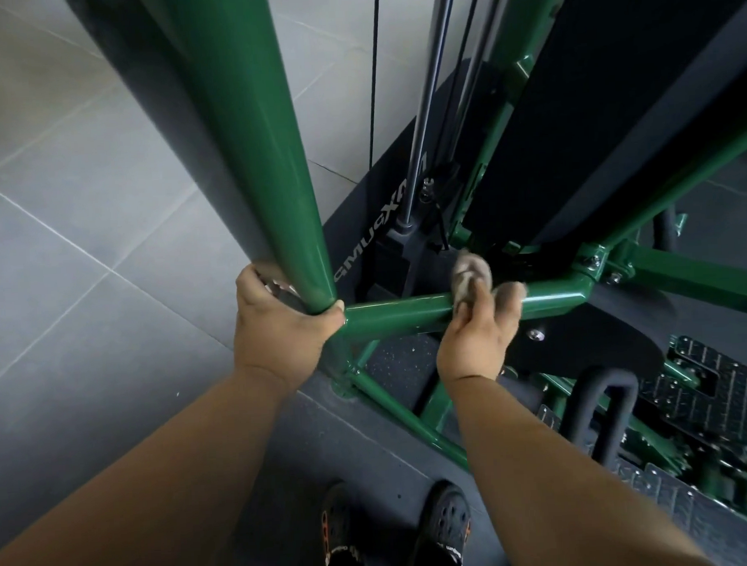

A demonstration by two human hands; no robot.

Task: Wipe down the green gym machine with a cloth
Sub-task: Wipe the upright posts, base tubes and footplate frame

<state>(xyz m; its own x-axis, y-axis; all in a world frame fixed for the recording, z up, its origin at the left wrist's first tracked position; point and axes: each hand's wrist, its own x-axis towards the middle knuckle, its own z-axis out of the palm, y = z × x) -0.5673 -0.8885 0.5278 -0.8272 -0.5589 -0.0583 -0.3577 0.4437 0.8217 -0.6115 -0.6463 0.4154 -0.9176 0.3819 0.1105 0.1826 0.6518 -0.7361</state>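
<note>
The green gym machine (245,130) fills the middle of the head view, with a thick upright post and a horizontal crossbar (396,311) joined at its foot. My left hand (279,325) grips the base of the upright post, fingers curled round it. My right hand (476,334) holds a small grey cloth (470,274) bunched against the crossbar, to the right of the post. The cloth is blurred. Part of the crossbar is hidden under my right hand.
Black weight stack housing (591,115), guide rods and cables (424,122) rise behind the crossbar. A black padded handle (604,405) and a checkered footplate (702,392) lie lower right. Grey floor tiles (82,210) spread left. My dark shoes (442,523) stand on a dark mat.
</note>
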